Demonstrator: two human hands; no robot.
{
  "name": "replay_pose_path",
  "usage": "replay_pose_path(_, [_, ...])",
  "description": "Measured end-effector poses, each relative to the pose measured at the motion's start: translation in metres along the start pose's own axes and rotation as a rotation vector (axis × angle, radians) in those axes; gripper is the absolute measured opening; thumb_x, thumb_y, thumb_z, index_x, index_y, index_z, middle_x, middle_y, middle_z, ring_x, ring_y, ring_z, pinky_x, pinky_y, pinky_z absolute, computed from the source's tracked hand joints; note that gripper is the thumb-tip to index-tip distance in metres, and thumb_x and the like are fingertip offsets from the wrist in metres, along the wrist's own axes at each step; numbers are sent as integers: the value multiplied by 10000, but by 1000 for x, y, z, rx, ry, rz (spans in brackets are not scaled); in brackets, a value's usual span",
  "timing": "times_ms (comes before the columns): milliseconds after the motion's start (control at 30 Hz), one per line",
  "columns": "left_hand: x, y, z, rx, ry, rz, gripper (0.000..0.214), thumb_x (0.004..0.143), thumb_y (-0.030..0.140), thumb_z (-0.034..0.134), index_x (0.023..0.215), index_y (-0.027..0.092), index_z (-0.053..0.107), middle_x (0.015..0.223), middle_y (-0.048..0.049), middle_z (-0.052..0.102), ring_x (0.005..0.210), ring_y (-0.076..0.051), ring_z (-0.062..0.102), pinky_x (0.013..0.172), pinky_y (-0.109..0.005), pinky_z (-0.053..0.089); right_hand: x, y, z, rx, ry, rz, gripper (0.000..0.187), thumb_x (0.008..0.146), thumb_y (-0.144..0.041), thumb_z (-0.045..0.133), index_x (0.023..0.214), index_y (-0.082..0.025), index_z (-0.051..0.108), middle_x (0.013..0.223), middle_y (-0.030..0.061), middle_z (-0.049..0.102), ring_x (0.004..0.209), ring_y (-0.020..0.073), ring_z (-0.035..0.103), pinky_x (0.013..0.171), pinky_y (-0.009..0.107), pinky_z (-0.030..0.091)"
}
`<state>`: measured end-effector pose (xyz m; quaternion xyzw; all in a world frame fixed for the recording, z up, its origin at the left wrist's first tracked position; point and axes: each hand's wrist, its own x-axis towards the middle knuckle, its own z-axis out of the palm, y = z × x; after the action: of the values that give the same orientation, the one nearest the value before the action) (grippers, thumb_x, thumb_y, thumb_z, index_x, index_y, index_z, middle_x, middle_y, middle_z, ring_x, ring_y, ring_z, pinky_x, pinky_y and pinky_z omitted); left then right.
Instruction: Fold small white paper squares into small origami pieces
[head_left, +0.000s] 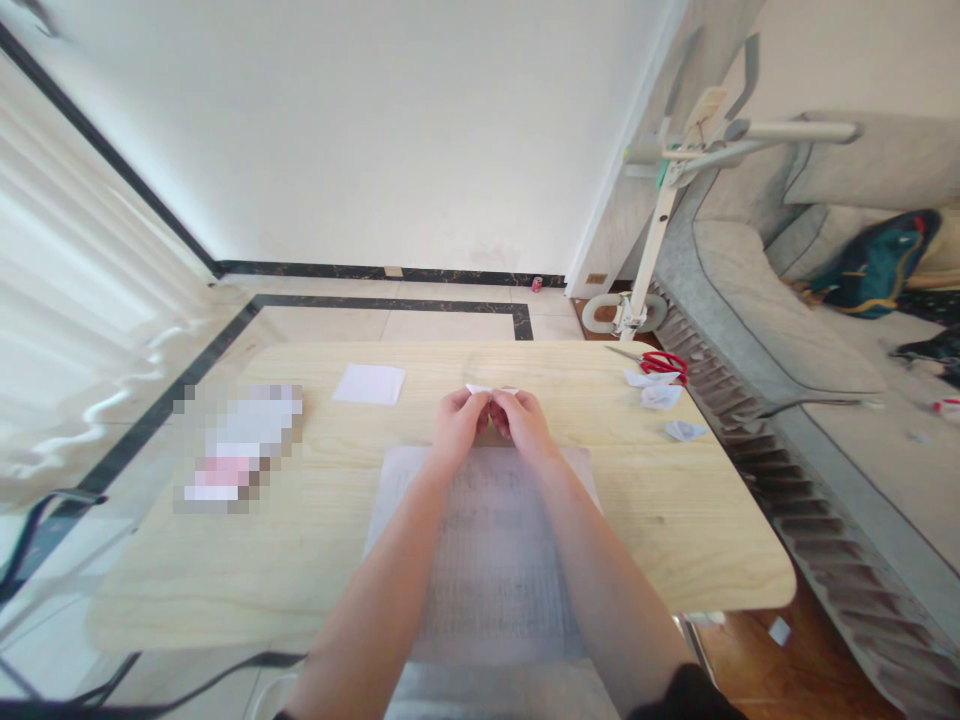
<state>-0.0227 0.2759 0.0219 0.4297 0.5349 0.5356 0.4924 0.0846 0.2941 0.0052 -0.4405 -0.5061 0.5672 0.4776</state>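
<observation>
Both my hands meet over the middle of a light wooden table (697, 530). My left hand (456, 424) and my right hand (523, 420) are closed in a pinch on a small folded piece of white paper (487, 390), whose edge shows just beyond my fingers. Under my forearms lies a large sheet of thin printed paper (487, 570). A square of white paper (369, 384) lies flat to the left of my hands.
Red-handled scissors (663, 364) and several crumpled white paper scraps (661, 396) lie at the table's right far corner. A blurred-out item (238, 446) sits on the left. A grey sofa (772, 320) and a white stand (651, 250) are to the right.
</observation>
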Motion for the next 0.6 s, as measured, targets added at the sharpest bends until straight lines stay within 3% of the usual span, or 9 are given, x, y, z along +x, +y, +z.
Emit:
replay_pose_path(300, [0, 0, 2, -42, 27, -16, 260, 710, 287, 538, 480, 167, 521, 460, 25, 473, 442, -91, 416, 431, -212, 319, 2, 3, 0, 17, 9, 4, 290, 771, -323, 545, 523, -189, 482, 441, -61, 409, 387, 72, 337, 381, 231, 203])
replay_pose_path(600, [0, -3, 2, -60, -45, 43, 277, 750, 316, 550, 517, 167, 548, 486, 8, 518, 466, -102, 456, 450, -217, 341, 0, -2, 1, 110, 7, 8, 299, 748, -345, 565, 508, -192, 473, 429, -61, 408, 391, 74, 342, 389, 233, 214])
